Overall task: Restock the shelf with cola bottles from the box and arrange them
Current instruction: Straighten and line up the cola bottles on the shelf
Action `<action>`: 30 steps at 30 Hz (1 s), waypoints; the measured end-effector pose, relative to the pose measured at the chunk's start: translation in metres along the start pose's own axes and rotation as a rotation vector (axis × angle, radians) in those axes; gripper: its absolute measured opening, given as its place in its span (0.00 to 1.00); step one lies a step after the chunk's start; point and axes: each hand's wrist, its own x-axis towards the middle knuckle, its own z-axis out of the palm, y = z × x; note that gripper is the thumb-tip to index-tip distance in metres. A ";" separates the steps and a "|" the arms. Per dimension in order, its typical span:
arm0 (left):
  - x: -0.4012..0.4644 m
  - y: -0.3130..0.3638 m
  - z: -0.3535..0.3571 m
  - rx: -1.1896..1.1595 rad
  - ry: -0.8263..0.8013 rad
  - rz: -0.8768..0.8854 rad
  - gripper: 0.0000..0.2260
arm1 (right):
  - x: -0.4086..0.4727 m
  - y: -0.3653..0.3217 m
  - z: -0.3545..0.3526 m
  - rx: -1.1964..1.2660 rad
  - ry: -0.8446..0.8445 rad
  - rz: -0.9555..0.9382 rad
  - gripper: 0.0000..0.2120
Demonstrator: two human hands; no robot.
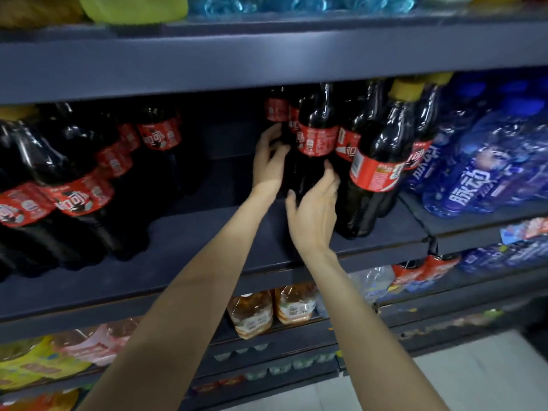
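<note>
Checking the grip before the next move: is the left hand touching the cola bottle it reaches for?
Touching. The head view shows the left hand with its fingers against the side of the cola bottle, no gap visible.

Shelf (pixel 207 232): left cola bottles (pixel 68 185) at left; right cola bottles (pixel 370 161) at right, a gap between them. Sports-drink bottles (pixel 474 173) far right. Tea bottles (pixel 252 312) on lower shelf (pixel 296 336).
</note>
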 end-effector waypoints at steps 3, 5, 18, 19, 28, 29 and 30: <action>0.013 -0.003 -0.007 0.029 -0.092 -0.080 0.22 | 0.000 -0.006 0.009 0.028 0.055 0.067 0.34; 0.007 -0.001 -0.009 0.049 -0.184 -0.056 0.22 | 0.001 -0.007 0.012 0.061 0.096 0.100 0.32; -0.019 -0.007 -0.007 0.269 -0.253 -0.022 0.38 | -0.035 0.040 -0.088 0.242 0.417 -0.131 0.15; -0.018 -0.007 -0.007 0.296 -0.250 -0.036 0.39 | -0.029 0.046 -0.094 0.258 0.358 -0.083 0.18; -0.045 -0.004 -0.012 0.430 0.070 0.101 0.39 | 0.003 0.056 -0.107 0.319 -0.145 0.088 0.33; -0.051 -0.001 -0.021 0.450 0.134 0.113 0.40 | 0.002 0.054 -0.107 0.295 -0.149 0.060 0.34; -0.058 0.004 -0.032 0.474 0.205 0.123 0.40 | 0.000 0.051 -0.106 0.269 -0.162 0.027 0.35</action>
